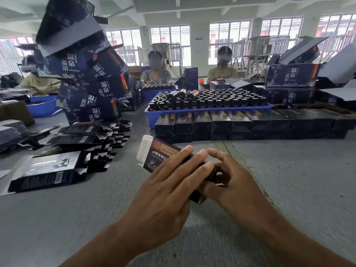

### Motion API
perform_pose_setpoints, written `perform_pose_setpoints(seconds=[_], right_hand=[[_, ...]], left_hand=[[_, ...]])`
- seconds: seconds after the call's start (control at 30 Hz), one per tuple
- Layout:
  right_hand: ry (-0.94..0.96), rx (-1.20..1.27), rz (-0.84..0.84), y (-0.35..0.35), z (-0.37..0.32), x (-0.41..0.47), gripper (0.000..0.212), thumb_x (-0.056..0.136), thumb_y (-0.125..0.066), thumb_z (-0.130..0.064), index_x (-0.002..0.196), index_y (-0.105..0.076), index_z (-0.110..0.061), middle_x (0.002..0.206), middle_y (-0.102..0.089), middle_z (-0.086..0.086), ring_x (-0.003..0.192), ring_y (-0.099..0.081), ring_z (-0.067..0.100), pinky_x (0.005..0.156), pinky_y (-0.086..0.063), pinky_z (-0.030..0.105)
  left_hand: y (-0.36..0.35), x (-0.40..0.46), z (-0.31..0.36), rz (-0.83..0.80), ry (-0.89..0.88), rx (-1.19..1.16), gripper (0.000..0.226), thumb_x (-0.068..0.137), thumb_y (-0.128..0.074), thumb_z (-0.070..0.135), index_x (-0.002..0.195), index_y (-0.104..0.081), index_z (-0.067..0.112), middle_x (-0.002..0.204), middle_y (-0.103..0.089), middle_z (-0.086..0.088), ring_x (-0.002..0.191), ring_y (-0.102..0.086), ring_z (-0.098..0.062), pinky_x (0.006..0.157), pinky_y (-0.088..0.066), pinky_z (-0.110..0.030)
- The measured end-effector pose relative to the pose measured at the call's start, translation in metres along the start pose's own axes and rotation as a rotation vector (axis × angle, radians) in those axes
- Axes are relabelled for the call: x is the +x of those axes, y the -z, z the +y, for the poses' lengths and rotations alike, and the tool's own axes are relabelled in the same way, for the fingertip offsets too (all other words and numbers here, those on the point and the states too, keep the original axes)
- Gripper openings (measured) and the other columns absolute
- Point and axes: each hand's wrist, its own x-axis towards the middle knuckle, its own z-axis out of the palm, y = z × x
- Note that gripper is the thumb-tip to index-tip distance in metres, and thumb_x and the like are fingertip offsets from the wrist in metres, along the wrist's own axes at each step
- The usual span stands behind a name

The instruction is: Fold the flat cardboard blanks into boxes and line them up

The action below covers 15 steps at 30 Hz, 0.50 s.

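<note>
A small dark box (157, 153) with a white open flap at its far-left end lies tilted between both hands, just above the grey table (289, 180). My left hand (173, 178) lies over its top with fingers stretched along it. My right hand (229, 174) curls its fingers round the box's near-right end. Flat dark blanks (48, 170) lie spread in an overlapping pile at the left. Folded boxes (221, 124) stand side by side in a stacked row beyond my hands.
A blue tray (192, 110) packed with several dark bottles sits behind the row. Large printed cartons (92, 78) are piled high at the left and at the right (292, 74). Three people sit across the table. Blue bins (41, 109) stand at the far left.
</note>
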Motion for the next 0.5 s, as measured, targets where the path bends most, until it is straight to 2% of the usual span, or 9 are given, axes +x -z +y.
perform_pose_setpoints(seconds=[0.07, 0.17, 0.23, 0.3, 0.33, 0.4, 0.47, 0.5], right_hand=[[-0.044, 0.043, 0.038, 0.006, 0.001, 0.004, 0.067, 0.077, -0.083, -0.023, 0.129, -0.048, -0.045, 0.102, -0.068, -0.016, 0.091, -0.065, -0.011, 0.064, -0.051, 0.007], [-0.087, 0.107, 0.0, 0.011, 0.002, 0.007, 0.061, 0.058, -0.08, -0.027, 0.113, -0.058, -0.038, 0.094, -0.071, -0.024, 0.086, -0.065, -0.011, 0.06, -0.047, 0.003], [-0.107, 0.108, -0.049, 0.01, 0.003, 0.006, 0.058, 0.053, -0.079, -0.028, 0.109, -0.062, -0.032, 0.092, -0.072, -0.026, 0.085, -0.067, -0.009, 0.061, -0.048, 0.004], [-0.135, 0.086, -0.091, 0.008, 0.005, 0.005, 0.056, 0.052, -0.081, -0.032, 0.105, -0.065, -0.033, 0.096, -0.073, -0.021, 0.087, -0.068, -0.006, 0.066, -0.051, 0.01], [-0.146, 0.08, -0.114, 0.006, 0.006, 0.005, 0.056, 0.05, -0.082, -0.035, 0.103, -0.066, -0.036, 0.098, -0.074, -0.018, 0.088, -0.07, -0.004, 0.071, -0.051, 0.016], [-0.156, 0.066, -0.161, 0.003, 0.007, 0.005, 0.054, 0.048, -0.081, -0.041, 0.1, -0.066, -0.043, 0.101, -0.074, -0.016, 0.092, -0.071, 0.0, 0.08, -0.05, 0.026], [-0.158, 0.046, -0.184, 0.002, 0.007, 0.004, 0.052, 0.053, -0.083, -0.046, 0.102, -0.066, -0.042, 0.103, -0.074, -0.019, 0.095, -0.07, -0.001, 0.084, -0.051, 0.027], [-0.149, 0.052, -0.178, 0.002, 0.006, 0.004, 0.051, 0.058, -0.086, -0.048, 0.105, -0.067, -0.039, 0.104, -0.074, -0.02, 0.096, -0.07, -0.003, 0.082, -0.052, 0.022]], left_hand=[[0.0, 0.0, -0.001, 0.084, 0.1, -0.008, 0.081, 0.08, -0.068, 0.006, 0.153, -0.032, 0.014, 0.163, -0.03, -0.007, 0.152, -0.024, -0.024, 0.117, -0.035, -0.048], [0.004, 0.0, -0.005, 0.246, 0.452, -0.133, 0.055, 0.097, -0.06, 0.032, 0.147, -0.04, 0.021, 0.154, -0.039, 0.002, 0.143, -0.034, -0.006, 0.111, -0.037, -0.029], [0.009, 0.002, -0.007, 0.262, 0.733, -0.41, 0.06, 0.089, -0.058, 0.055, 0.142, -0.042, 0.033, 0.143, -0.047, 0.013, 0.131, -0.044, 0.007, 0.105, -0.041, -0.024], [0.011, 0.003, -0.012, 0.235, 0.917, -0.784, 0.067, 0.08, -0.065, 0.055, 0.141, -0.044, 0.035, 0.133, -0.06, 0.015, 0.121, -0.057, 0.001, 0.103, -0.049, -0.036], [0.012, 0.004, -0.014, 0.211, 0.946, -0.941, 0.064, 0.083, -0.067, 0.05, 0.141, -0.046, 0.035, 0.129, -0.066, 0.01, 0.119, -0.062, -0.006, 0.103, -0.05, -0.042], [0.014, 0.005, -0.014, 0.165, 0.921, -1.078, 0.051, 0.089, -0.066, 0.039, 0.138, -0.053, 0.033, 0.123, -0.071, 0.004, 0.117, -0.066, -0.015, 0.101, -0.051, -0.046], [0.016, 0.006, -0.013, 0.142, 0.884, -1.109, 0.045, 0.092, -0.066, 0.033, 0.136, -0.057, 0.029, 0.125, -0.07, 0.003, 0.117, -0.066, -0.018, 0.1, -0.052, -0.044], [0.016, 0.005, -0.013, 0.132, 0.876, -1.106, 0.046, 0.091, -0.068, 0.032, 0.136, -0.058, 0.028, 0.127, -0.069, 0.003, 0.118, -0.066, -0.017, 0.098, -0.054, -0.041]])
